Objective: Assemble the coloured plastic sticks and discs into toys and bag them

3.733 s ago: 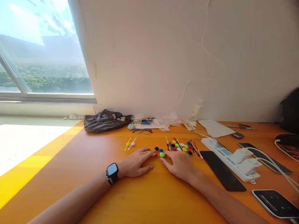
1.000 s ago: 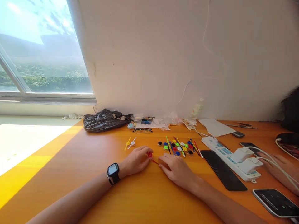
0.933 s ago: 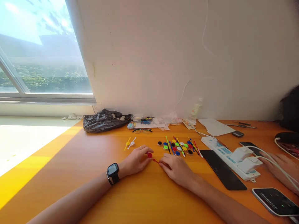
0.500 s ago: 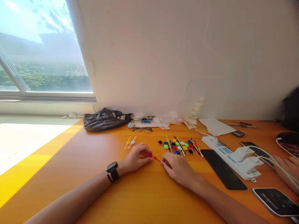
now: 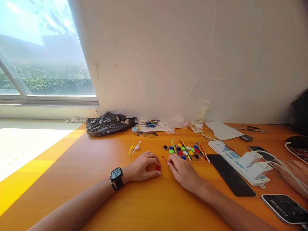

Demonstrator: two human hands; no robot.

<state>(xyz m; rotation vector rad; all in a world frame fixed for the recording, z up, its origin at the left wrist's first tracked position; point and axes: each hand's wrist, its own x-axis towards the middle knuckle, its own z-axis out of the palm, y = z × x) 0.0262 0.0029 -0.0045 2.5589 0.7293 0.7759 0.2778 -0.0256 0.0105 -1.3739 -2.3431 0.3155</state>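
Observation:
A small red plastic disc [image 5: 158, 167] is between the thumb and fingers of my left hand [image 5: 145, 167], partly hidden by them. My right hand [image 5: 181, 168] pinches a thin red arrow [image 5: 164, 158], its pointed head sticking out to the upper left. Just past the right hand is a loose group of coloured discs and arrows, among them a yellow disc [image 5: 191, 153], a black disc [image 5: 165, 147] and a green arrow [image 5: 172, 144]. Beyond my left hand lie a yellow arrow with a disc on it [image 5: 132, 148] and a white one [image 5: 137, 147], side by side.
A black plastic bag [image 5: 108, 124] and eyeglasses [image 5: 147, 134] lie at the back. On the right are a white power strip [image 5: 237, 164] with plugs and cables, a black phone [image 5: 231, 175] and a white-edged device [image 5: 286, 208]. Another person's hand [image 5: 292, 173] rests at the right edge.
My left hand has turned and shifted slightly right and nearer me with the red disc. The red arrow in my right hand now points more upward.

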